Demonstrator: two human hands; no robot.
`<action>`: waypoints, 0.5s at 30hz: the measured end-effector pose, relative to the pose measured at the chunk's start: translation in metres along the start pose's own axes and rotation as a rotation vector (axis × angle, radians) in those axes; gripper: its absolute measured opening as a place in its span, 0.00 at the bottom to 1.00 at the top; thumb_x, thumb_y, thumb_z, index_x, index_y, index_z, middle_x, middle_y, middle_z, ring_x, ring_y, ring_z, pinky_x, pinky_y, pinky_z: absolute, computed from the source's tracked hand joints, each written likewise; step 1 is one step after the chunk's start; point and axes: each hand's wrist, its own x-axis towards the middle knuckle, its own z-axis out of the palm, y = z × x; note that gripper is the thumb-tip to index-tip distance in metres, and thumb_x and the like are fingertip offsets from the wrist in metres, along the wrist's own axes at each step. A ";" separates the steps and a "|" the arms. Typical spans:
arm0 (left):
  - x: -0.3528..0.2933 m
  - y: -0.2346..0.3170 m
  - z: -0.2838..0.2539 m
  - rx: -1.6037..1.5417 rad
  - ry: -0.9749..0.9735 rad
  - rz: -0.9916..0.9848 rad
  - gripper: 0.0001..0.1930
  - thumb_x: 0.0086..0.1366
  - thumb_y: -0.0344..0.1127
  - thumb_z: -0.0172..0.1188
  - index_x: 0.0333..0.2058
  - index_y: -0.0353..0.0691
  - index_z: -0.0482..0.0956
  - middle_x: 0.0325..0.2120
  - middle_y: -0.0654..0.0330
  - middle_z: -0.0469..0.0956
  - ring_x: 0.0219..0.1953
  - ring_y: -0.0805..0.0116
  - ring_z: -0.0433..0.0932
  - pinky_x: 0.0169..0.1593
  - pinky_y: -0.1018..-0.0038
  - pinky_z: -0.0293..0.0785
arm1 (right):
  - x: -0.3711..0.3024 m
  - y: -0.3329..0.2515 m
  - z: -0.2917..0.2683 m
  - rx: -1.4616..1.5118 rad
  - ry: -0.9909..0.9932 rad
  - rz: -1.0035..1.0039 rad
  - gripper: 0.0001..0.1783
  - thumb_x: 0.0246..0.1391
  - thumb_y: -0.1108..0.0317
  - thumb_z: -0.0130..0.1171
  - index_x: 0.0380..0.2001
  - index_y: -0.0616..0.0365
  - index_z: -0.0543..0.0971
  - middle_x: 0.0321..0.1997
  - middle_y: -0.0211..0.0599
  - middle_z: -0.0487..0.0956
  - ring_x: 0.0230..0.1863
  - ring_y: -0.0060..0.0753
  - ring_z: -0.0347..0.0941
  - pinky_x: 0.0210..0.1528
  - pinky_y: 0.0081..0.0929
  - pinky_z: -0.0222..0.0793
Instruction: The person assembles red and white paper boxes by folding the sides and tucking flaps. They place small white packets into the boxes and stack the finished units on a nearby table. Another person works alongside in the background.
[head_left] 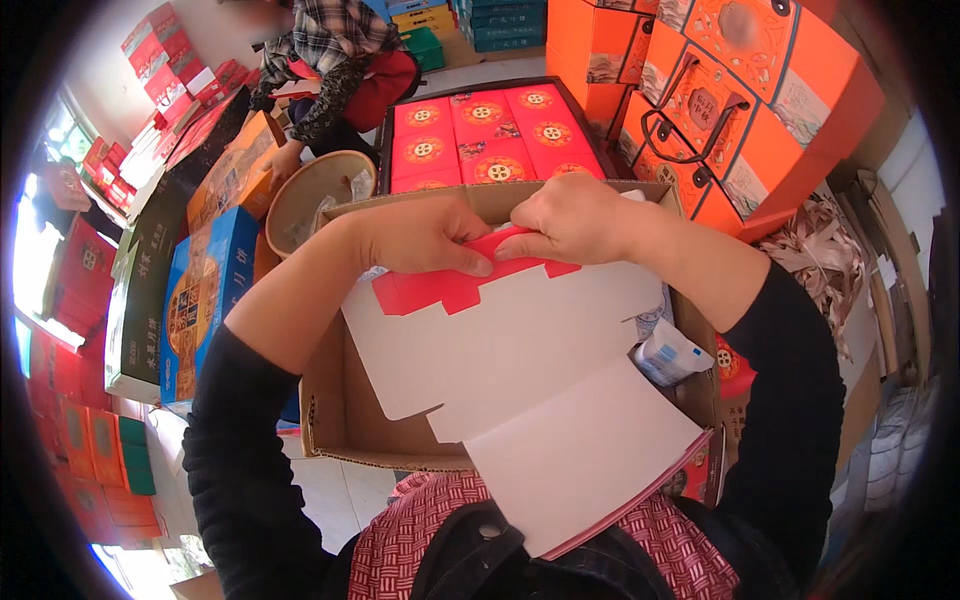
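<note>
A flat paper carton blank [510, 340], white on its inner face with a red folded edge, lies tilted over an open brown cardboard box [345, 410] in front of me. My left hand [425, 235] pinches the red edge between thumb and fingers. Close beside it, my right hand [570, 215] is closed on the same edge, thumb on top. The near end of the blank reaches toward my lap, where further sheets show beneath it. Small white-and-blue packets [672, 352] sit in the box's right side, partly hidden by the blank.
Red patterned boxes [490, 135] stand in a dark tray beyond the cardboard box. Orange gift boxes [715, 110] are stacked at right. A round basket [322, 200] and a blue box [210, 295] stand at left. Another person in a checked sleeve [345, 65] works at far left.
</note>
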 end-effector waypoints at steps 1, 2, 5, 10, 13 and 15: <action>0.002 -0.001 0.002 0.017 0.011 0.026 0.11 0.63 0.37 0.60 0.29 0.34 0.77 0.17 0.70 0.67 0.24 0.80 0.65 0.28 0.76 0.63 | 0.002 0.005 0.005 0.003 -0.003 -0.018 0.32 0.58 0.39 0.46 0.28 0.60 0.80 0.29 0.47 0.79 0.37 0.48 0.76 0.39 0.44 0.71; 0.004 -0.001 0.003 0.034 0.022 0.051 0.10 0.63 0.36 0.60 0.29 0.34 0.77 0.17 0.69 0.68 0.24 0.80 0.66 0.29 0.77 0.64 | 0.003 0.009 0.008 0.007 -0.005 -0.037 0.31 0.59 0.39 0.46 0.30 0.60 0.80 0.32 0.47 0.79 0.38 0.48 0.76 0.40 0.44 0.71; -0.010 -0.021 -0.016 0.277 0.499 0.170 0.11 0.66 0.38 0.56 0.39 0.34 0.76 0.28 0.65 0.75 0.30 0.77 0.73 0.35 0.77 0.71 | 0.005 0.034 0.003 0.198 0.336 -0.040 0.29 0.58 0.41 0.48 0.36 0.61 0.78 0.38 0.46 0.77 0.41 0.45 0.75 0.41 0.43 0.70; -0.071 -0.016 -0.026 -0.125 0.917 0.169 0.18 0.73 0.41 0.44 0.51 0.34 0.74 0.43 0.59 0.77 0.44 0.74 0.76 0.47 0.77 0.71 | -0.065 0.041 -0.031 0.083 0.751 -0.125 0.17 0.50 0.58 0.64 0.33 0.61 0.76 0.32 0.38 0.75 0.33 0.33 0.72 0.35 0.27 0.67; -0.110 -0.023 0.033 -0.073 0.853 0.138 0.18 0.68 0.42 0.53 0.49 0.34 0.75 0.41 0.59 0.78 0.45 0.73 0.76 0.48 0.75 0.71 | -0.110 0.006 -0.030 0.342 0.204 -0.232 0.17 0.40 0.60 0.73 0.25 0.59 0.77 0.28 0.34 0.75 0.31 0.33 0.73 0.34 0.26 0.68; -0.122 -0.015 0.079 -0.034 0.774 0.154 0.19 0.63 0.43 0.60 0.47 0.34 0.76 0.39 0.58 0.79 0.45 0.71 0.76 0.48 0.73 0.72 | -0.131 -0.009 -0.034 0.540 -0.216 -0.417 0.22 0.32 0.55 0.77 0.24 0.56 0.77 0.28 0.34 0.75 0.29 0.33 0.73 0.30 0.27 0.68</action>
